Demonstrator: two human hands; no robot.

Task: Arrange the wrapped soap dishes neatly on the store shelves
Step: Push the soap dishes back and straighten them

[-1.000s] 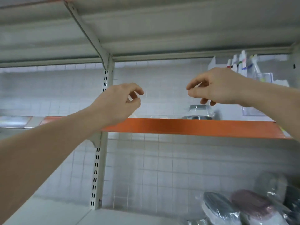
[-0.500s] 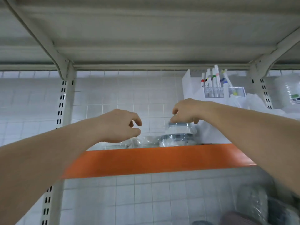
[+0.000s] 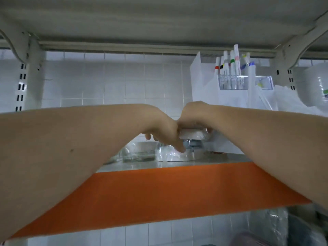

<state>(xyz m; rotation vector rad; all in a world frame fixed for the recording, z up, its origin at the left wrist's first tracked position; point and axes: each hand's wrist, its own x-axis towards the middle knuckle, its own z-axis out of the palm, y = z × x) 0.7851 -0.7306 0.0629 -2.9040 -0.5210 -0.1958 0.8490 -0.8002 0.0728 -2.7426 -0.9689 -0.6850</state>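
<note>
I am mid-placement, I judge: both hands are up on the orange-edged shelf (image 3: 177, 189), working a small stack of wrapped soap dishes. My right hand (image 3: 193, 118) is curled over the top dish (image 3: 192, 134) and grips it from above — it sits on another wrapped dish (image 3: 192, 144) near the middle of the shelf, just left of the white display box (image 3: 204, 89) with the pens (image 3: 230, 64). My left hand (image 3: 165, 132) reaches down beside the stack, one finger touching the crinkled wrap (image 3: 170, 154); whether it grips anything I cannot tell. The top dish lies flat, long axis running left to right. Next I'd need to square it over the one below, then let go gently.
</note>
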